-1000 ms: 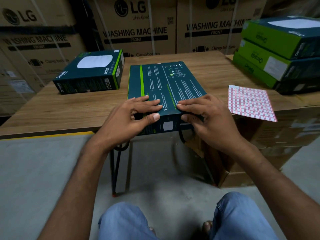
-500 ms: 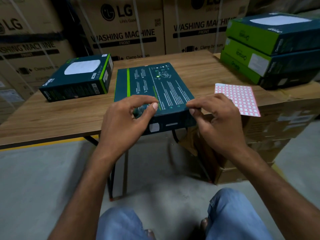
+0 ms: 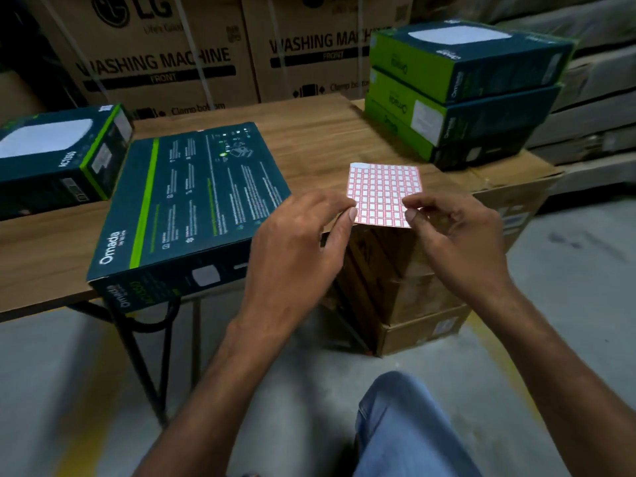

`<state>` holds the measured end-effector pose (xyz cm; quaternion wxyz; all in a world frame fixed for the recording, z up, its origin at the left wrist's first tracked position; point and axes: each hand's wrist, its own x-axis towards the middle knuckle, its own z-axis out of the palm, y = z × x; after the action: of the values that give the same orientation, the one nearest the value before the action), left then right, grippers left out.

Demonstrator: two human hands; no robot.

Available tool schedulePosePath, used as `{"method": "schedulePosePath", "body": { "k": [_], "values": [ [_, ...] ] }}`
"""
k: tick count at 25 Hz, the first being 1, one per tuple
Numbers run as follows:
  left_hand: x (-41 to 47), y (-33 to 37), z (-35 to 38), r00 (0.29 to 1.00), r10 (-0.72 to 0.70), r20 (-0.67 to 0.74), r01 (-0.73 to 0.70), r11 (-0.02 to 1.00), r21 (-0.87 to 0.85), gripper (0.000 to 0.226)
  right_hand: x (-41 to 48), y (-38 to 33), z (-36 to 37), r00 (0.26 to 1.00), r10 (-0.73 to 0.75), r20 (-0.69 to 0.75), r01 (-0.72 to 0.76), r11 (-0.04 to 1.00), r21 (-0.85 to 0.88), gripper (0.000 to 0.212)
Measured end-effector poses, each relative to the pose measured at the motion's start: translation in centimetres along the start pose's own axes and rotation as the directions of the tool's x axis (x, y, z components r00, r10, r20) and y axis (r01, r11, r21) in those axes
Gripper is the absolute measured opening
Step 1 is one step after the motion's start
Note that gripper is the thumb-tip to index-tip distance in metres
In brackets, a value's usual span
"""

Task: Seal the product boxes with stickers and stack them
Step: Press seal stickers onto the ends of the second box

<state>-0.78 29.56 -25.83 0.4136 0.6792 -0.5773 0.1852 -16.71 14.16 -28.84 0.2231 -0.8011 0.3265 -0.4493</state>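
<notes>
A dark teal product box lies flat on the wooden table, its near end past the table edge, with a white sticker on its front side. To its right a red-and-white sticker sheet rests at the table edge. My left hand pinches the sheet's near left corner. At the near right edge of the sheet, my right hand pinches with thumb and forefinger. A stack of three green-and-teal boxes stands at the back right.
Another teal box sits at the table's left. Brown cartons are piled under and beside the table's right end. Large washing machine cartons form a wall behind. My knee in jeans is below.
Both hands left the front edge of the flat box and moved right to the sticker sheet, which they now pinch. The view swung to the right.
</notes>
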Motion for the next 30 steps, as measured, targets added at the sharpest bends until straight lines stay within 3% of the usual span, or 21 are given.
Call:
{"method": "schedulePosePath", "body": {
  "k": [5,8,11,16,23,26,30],
  "values": [
    [0.3,0.6,3.7,0.992,-0.069,0.104,0.073,0.997,-0.037,0.019,1.9,2.8,-0.9,0.997,-0.002,0.075,0.009,0.995,-0.095,0.021],
    [1.0,0.6,5.4,0.984,-0.103,0.143,0.106,0.994,-0.013,0.023,3.0,3.6,-0.6,0.976,-0.079,0.203,0.125,0.966,-0.225,0.019],
    [2.8,0.5,6.9,0.95,-0.213,0.229,0.223,0.975,-0.019,0.033,5.6,3.9,0.2,0.951,-0.128,0.283,0.183,0.967,-0.179,0.018],
    [6.1,-0.7,9.3,0.875,-0.381,0.299,0.406,0.914,-0.024,0.041,13.2,4.9,2.8,0.941,-0.04,0.336,0.112,0.974,-0.198,0.02],
    [7.6,-2.3,11.3,0.837,-0.443,0.323,0.457,0.889,0.035,0.046,18.3,6.7,6.2,0.867,-0.016,0.497,0.191,0.934,-0.303,0.033],
    [7.9,-2.8,11.6,0.814,-0.468,0.345,0.472,0.878,0.076,0.047,18.3,6.5,6.4,0.872,-0.001,0.489,0.195,0.917,-0.347,0.039],
    [7.7,-2.4,11.4,0.794,-0.458,0.399,0.457,0.883,0.104,0.048,16.8,5.6,5.3,0.902,0.071,0.425,0.091,0.933,-0.349,0.039]
  ]
}}
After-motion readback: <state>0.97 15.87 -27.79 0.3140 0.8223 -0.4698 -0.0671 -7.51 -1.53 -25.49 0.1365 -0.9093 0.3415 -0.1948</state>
